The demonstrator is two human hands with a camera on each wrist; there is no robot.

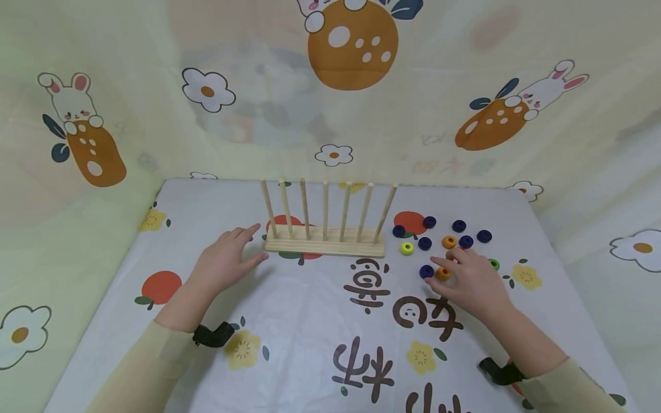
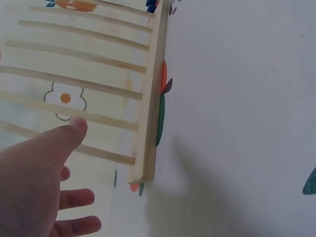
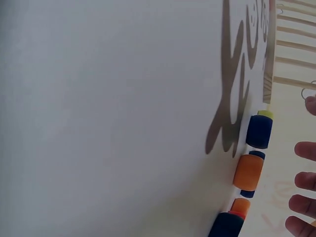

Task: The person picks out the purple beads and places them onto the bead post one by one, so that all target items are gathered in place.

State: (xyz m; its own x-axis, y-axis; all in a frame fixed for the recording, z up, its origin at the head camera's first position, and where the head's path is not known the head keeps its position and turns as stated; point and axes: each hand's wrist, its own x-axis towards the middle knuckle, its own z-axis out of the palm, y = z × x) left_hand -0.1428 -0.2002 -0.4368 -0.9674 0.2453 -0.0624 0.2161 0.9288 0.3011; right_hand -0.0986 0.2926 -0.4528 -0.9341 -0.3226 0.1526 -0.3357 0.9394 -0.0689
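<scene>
A wooden stand (image 1: 330, 245) with a row of several upright pegs sits toward the back of the table. My left hand (image 1: 222, 261) is at its left end, fingers spread and thumb pointing at the base, holding nothing. In the left wrist view the thumb (image 2: 69, 136) overlaps the pegs. To the right, my right hand (image 1: 472, 281) hovers over scattered beads, its fingers extended and apart. A dark blue bead (image 1: 426, 272) and an orange bead (image 1: 443, 274) lie by its thumb and fingertips. Part of a green bead (image 1: 494, 264) shows past the hand; a red one is mostly hidden.
Farther back lie another orange bead (image 1: 449, 242), a yellow-green bead (image 1: 407, 248) and several dark blue beads, including one at the right (image 1: 483, 236). A printed white cloth (image 1: 299, 321) covers the table. A patterned curtain (image 1: 268, 132) hangs behind and at both sides.
</scene>
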